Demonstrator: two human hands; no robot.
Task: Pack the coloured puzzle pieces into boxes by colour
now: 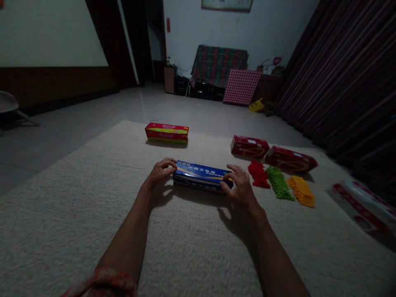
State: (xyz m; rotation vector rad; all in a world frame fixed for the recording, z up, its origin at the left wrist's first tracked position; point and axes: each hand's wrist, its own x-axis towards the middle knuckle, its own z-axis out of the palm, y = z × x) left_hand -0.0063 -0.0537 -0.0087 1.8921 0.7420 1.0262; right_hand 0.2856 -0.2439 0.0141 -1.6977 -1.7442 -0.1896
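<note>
A long blue box (201, 171) with white and yellow lettering lies on the pale mat, its long side toward me. At its left end, my left hand (161, 170) has thumb and fingers closed against the corner. My right hand (239, 183) grips the other end, thumb on the near side and fingers over the top. Just right of that hand lie small bundles of red (258, 174), green (280, 182) and orange (301, 190) fuzzy-looking material.
A red and yellow-green box (167, 133) sits farther back on the mat (93, 198). Two dark red boxes (250, 146) stand behind the coloured bundles. Plastic-wrapped packaging (365, 206) lies at the right, near a dark curtain (337, 62).
</note>
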